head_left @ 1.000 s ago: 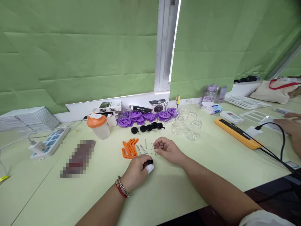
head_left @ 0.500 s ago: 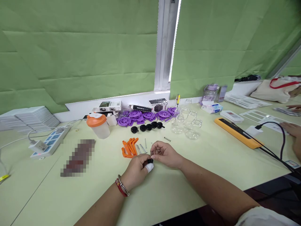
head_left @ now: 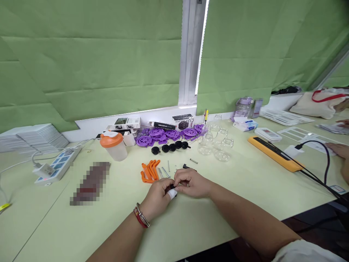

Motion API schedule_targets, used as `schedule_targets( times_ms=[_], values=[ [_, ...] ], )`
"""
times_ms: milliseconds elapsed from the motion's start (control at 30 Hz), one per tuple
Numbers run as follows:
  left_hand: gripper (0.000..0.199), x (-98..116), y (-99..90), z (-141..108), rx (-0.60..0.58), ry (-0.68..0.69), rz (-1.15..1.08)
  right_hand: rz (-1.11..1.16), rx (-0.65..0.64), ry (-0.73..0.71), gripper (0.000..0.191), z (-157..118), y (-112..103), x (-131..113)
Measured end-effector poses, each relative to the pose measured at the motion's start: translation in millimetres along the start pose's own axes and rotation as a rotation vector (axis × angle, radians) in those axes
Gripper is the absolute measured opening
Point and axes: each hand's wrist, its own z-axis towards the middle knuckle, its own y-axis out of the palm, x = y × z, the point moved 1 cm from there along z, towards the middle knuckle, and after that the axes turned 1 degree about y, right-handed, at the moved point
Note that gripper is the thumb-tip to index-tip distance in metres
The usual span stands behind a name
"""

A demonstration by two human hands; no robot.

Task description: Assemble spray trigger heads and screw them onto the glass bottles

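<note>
My left hand (head_left: pixel 158 198), with white tape around its thumb, is closed on a small round black part (head_left: pixel 172 186). My right hand (head_left: pixel 192 182) meets it there, its fingers pinched at the same part; whatever lies between its fingertips is hidden. Just beyond my right hand, a black piece (head_left: pixel 186 166) shows partly behind the knuckles, and a loose metal coil spring (head_left: pixel 193 161) lies farther back. Several metal pins (head_left: pixel 165 172) and orange curved handles (head_left: pixel 149 171) lie beyond my left hand.
Behind are black round parts (head_left: pixel 172 147), purple wheel-shaped parts (head_left: pixel 172 134), glass jars (head_left: pixel 222 150) and boxes (head_left: pixel 128 122). An orange-lidded cup (head_left: pixel 117 151) and a power strip (head_left: pixel 58 163) stand left. At right are an orange power strip (head_left: pixel 275 154) and another person's hand (head_left: pixel 338 149).
My right hand has come down slightly onto the black part. The spring that showed in its fingers is out of sight. Beyond the knuckles, a black piece has come into view.
</note>
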Motion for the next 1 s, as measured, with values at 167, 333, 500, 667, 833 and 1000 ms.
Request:
schedule_targets(
  times_ms=[167, 333, 500, 667, 833, 1000],
  values=[
    [0.009, -1.1, 0.4, 0.2, 0.031, -0.024, 0.001, -0.085, -0.004, 0.04, 0.006, 2.5, 2.0, -7.2],
    [0.009, -4.7, -0.3, -0.4, 0.037, -0.02, 0.041, -0.092, 0.037, 0.1, 0.003, 3.3, 7.0, -6.5],
    [0.03, -15.9, -21.4, -1.1, 0.107, 0.077, 0.233, 0.165, 0.042, 0.434, 0.01, 2.8, 17.1, 12.5],
    [0.048, -13.7, -25.8, -2.0, 0.063, 0.279, 0.358, 0.313, 0.026, 0.656, 0.01, 3.6, 30.4, 22.4],
    [0.069, -6.0, 3.6, -3.7, -0.167, 0.408, 0.523, 0.195, 0.023, 0.494, 0.014, 6.4, 33.3, 16.7],
    [0.082, -13.7, 17.0, -5.1, -0.258, 0.362, 0.59, 0.014, -0.037, 0.397, 0.029, 9.0, 29.8, 18.5]
  ],
)
